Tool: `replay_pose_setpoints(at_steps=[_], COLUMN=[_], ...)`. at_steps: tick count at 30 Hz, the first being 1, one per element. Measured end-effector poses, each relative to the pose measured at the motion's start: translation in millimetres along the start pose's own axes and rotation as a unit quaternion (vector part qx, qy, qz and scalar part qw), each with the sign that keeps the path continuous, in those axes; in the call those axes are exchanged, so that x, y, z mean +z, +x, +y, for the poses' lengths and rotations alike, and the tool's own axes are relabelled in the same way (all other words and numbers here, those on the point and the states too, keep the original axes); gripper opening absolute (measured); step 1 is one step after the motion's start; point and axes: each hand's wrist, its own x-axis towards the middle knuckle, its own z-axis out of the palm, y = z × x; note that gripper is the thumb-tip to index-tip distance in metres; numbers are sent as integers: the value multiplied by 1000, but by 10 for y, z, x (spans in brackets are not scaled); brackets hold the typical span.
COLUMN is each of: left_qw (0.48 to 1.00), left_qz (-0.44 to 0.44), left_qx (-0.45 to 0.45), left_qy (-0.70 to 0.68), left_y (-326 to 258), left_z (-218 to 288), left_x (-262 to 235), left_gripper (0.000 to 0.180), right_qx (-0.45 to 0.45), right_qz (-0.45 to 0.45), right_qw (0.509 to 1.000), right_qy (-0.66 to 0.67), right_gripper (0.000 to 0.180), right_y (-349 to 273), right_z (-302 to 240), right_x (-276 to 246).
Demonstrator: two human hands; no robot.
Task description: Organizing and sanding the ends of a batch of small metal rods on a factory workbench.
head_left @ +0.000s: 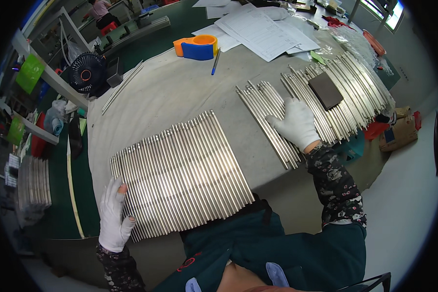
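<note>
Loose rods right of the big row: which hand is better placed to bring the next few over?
Right, probably. The right hand already rests on the loose rods, while the left hand sits at the big row.

A grey cloth-covered table (pixel 180 92) fills the middle, its far edge meeting a green work surface (pixel 180 22) that runs on along the left edge. White shelf rails (pixel 44 73) slant down the left side, green bins (pixel 30 73) hung on them. A bright window (pixel 392 12) glows at the top right corner. Pale floor (pixel 404 204) spreads past the table's right edge.
</note>
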Motion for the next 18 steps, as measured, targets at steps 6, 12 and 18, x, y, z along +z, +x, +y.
replay_pose_setpoints(at_steps=[6, 12, 18], left_qw=[980, 938, 907], left_qz=[-34, -113, -123], left_qx=[198, 329, 402], left_qy=[5, 0, 28], left_y=[885, 1515, 1747], left_z=[443, 1023, 1219], left_x=[-60, 513, 1028], left_gripper=[76, 72, 76], right_qx=[-66, -112, -173], right_qz=[-51, -47, 31], right_qw=[994, 982, 976], right_qy=[72, 146, 130], right_gripper=[56, 54, 49], right_y=[-257, -465, -471], right_z=[-386, -345, -113], right_x=[-53, -81, 36])
